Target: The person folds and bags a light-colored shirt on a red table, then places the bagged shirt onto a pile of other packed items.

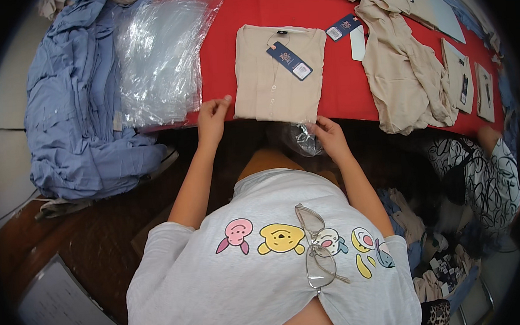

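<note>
Right grip [331, 137] pinches clear plastic bag [306, 140]; left grip [211, 119] half-curled, hold unclear. Folded beige buttoned shirt [252, 74] between grips: best kept flat.

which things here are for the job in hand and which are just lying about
Seem part of it:
clear bag, in the right hand
folded shirt
its label
bag stack

Likely just lying about:
blue clothes
loose beige shirt
clothes heap, lower right
</note>
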### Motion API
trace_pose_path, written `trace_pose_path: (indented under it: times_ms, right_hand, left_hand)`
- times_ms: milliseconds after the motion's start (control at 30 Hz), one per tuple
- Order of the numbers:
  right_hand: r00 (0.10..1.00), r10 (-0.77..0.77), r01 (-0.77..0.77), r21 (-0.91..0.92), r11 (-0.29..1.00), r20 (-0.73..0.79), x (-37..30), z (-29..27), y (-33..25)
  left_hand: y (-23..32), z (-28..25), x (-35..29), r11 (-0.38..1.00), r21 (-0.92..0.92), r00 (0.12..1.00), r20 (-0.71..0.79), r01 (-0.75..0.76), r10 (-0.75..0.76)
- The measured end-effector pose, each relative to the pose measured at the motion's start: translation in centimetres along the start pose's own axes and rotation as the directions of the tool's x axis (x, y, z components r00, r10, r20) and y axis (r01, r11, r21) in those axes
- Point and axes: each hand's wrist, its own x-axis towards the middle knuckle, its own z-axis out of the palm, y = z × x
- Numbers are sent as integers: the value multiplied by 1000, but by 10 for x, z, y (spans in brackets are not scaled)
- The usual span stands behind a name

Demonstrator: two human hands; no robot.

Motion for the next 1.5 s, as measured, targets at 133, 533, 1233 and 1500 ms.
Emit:
trace_pose_path:
  times_ms: [133,533,1233,1500]
  right_hand:
    - [1000,6,-6,-24,1000,18,10,-10,-3]
    - [963,66,-66,12,998,-263,-6,9,-14]
    - [992,49,-22,231,973,-113,-107,-3,-69]
    - [972,-216,233,267,935,-89,-124,-23,-116]
  left_hand:
    - [-5,17,-41,992,-97,992,99,85,-75]
    - [34,27,-48,857,402,917,-91,-322,387]
    - [109,106,13,559,325,626,585,-763,515]
    - [170,74,-50,671,-65,132,962,-738,238]
